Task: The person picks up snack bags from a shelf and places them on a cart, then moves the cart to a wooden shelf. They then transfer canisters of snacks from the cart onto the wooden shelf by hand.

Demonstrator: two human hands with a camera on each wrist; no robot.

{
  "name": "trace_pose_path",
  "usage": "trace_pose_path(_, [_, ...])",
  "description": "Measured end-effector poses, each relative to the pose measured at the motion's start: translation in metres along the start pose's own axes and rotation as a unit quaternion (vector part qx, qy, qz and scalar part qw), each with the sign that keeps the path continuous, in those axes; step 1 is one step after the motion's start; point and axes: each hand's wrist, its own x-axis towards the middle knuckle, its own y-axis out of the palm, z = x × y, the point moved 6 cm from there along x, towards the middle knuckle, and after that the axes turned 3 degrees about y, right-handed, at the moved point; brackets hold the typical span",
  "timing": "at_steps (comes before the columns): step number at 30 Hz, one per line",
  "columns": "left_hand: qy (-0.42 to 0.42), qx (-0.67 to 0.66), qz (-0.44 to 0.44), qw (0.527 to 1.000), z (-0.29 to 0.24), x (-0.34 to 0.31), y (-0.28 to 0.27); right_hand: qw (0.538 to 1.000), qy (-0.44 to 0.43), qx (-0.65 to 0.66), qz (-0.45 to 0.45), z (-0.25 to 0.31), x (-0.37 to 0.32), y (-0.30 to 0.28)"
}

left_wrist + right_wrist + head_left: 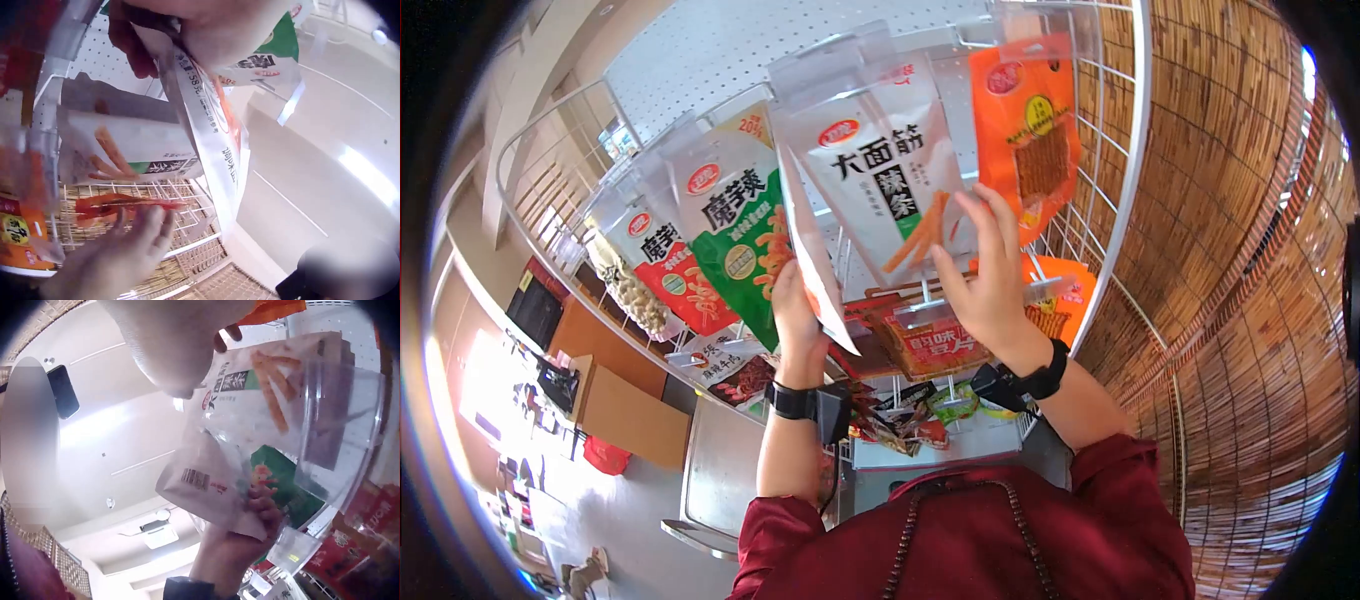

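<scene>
In the head view, my left hand (797, 322) grips the lower edge of a white packet (812, 255) turned nearly edge-on; its barcode side (215, 487) shows in the right wrist view. Just right of it hangs a silver-white packet (855, 175) picturing orange strips. My right hand (995, 300) lies at that packet's lower right, fingers spread and slightly bent, fingertips touching or very near its front. The left wrist view has my left hand (215, 31) over the edge-on packet (209, 134) and my right hand (115, 259) below the hanging one.
Green (745, 250) and red (690, 290) packets hang at the left, an orange packet (1030, 140) at the right. Below are red packets (935, 340) in clear-fronted holders. A white wire frame (1135, 130) surrounds the rack, beside a reed screen (1230, 200).
</scene>
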Motion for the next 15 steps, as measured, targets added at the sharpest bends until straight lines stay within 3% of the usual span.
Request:
trace_pose_path(1, [0.018, -0.074, -0.078, 0.994, 0.001, -0.004, 0.001, 0.999, -0.049, -0.014, 0.019, 0.007, 0.0, 0.0])
trace_pose_path(2, [0.04, -0.024, -0.097, 0.994, 0.0, -0.008, -0.001, 0.998, -0.056, -0.011, 0.021, 0.012, 0.0, -0.002])
trace_pose_path(4, [0.119, 0.164, -0.124, 0.972, -0.01, -0.017, -0.003, 0.951, 0.006, 0.22, 0.219, 0.017, -0.005, 0.016])
trace_pose_path(8, [0.245, 0.294, -0.221, 0.897, -0.033, -0.035, -0.001, 0.912, 0.066, 0.329, 0.235, 0.024, -0.005, 0.033])
trace_pose_path(12, [0.288, 0.262, -0.231, 0.892, -0.044, -0.054, 0.007, 0.937, -0.018, 0.199, 0.287, 0.031, 0.005, 0.042])
trace_pose_path(13, [0.282, 0.296, -0.233, 0.882, -0.042, -0.059, 0.001, 0.925, 0.011, 0.211, 0.317, 0.024, 0.002, 0.047])
trace_pose_path(15, [0.287, 0.264, -0.236, 0.89, -0.037, -0.064, -0.01, 0.928, -0.012, 0.187, 0.322, 0.026, 0.006, 0.048])
